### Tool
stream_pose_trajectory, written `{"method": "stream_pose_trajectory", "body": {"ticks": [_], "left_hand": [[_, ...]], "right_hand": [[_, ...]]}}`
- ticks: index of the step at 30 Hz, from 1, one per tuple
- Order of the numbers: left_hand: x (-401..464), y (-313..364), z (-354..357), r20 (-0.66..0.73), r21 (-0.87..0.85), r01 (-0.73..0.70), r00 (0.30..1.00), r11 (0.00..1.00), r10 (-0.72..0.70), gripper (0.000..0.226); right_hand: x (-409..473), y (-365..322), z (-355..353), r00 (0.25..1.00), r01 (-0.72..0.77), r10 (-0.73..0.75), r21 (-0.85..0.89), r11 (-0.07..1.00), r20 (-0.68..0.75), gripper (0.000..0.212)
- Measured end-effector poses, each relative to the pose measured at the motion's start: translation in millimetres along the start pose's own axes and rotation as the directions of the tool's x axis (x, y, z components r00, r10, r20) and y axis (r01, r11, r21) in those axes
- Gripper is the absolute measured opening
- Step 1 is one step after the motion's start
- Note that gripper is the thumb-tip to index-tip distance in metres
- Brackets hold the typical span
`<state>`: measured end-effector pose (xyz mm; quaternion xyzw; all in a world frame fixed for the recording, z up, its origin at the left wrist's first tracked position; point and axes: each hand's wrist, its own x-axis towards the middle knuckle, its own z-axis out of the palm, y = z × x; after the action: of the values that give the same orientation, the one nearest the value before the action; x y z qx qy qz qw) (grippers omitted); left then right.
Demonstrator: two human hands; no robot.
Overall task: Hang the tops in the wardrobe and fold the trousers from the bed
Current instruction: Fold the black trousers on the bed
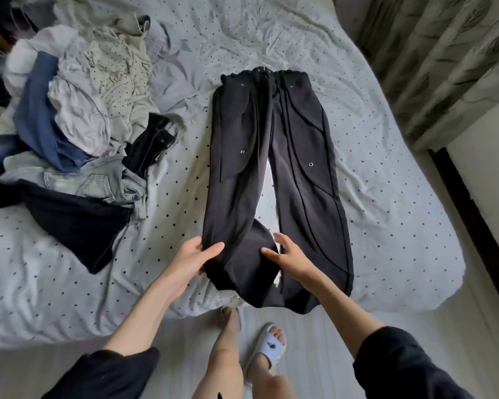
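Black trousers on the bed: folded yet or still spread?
Spread. The black trousers lie full length, legs apart, waistband far; both hands grip the left leg's hem.

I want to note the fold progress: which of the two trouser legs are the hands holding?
The left leg of the black trousers: left hand and right hand grip its lower end. The right leg lies flat, untouched.
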<state>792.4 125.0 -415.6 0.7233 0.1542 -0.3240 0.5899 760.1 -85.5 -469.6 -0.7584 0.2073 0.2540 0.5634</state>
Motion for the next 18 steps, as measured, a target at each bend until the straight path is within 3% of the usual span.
{"method": "stream_pose_trajectory", "body": {"ticks": [2,5,7,10,14,18], "left_hand": [[0,-7,-4,-0.068,0.004,-0.026,0.997,1.000,0.026,0.011],[2,-19,-13,-0.215,0.145,-0.083,0.970,0.986,0.113,0.004],[3,-26,-21,-0.311,0.267,-0.089,0.934,0.960,0.173,0.011],[5,-37,-37,-0.408,0.311,-0.080,0.889,0.947,0.209,0.018],[10,-52,-38,-0.365,0.463,-0.040,0.902,0.885,0.232,0.022],[5,-72,-24,-0.259,0.298,-0.085,0.951,0.951,0.166,0.022]], "right_hand": [[5,3,7,0.997,-0.031,0.017,0.174,0.984,0.078,0.054],[12,0,24,0.996,0.005,-0.024,0.212,0.977,0.087,0.022],[11,-2,33,1.000,0.006,-0.011,0.200,0.980,0.026,0.022],[-3,11,45,0.999,-0.003,0.013,0.196,0.981,-0.047,0.035],[-29,37,49,0.997,-0.036,0.054,0.322,0.946,-0.048,0.035],[-40,44,50,0.995,-0.035,0.070,0.404,0.914,-0.072,0.029]]}}
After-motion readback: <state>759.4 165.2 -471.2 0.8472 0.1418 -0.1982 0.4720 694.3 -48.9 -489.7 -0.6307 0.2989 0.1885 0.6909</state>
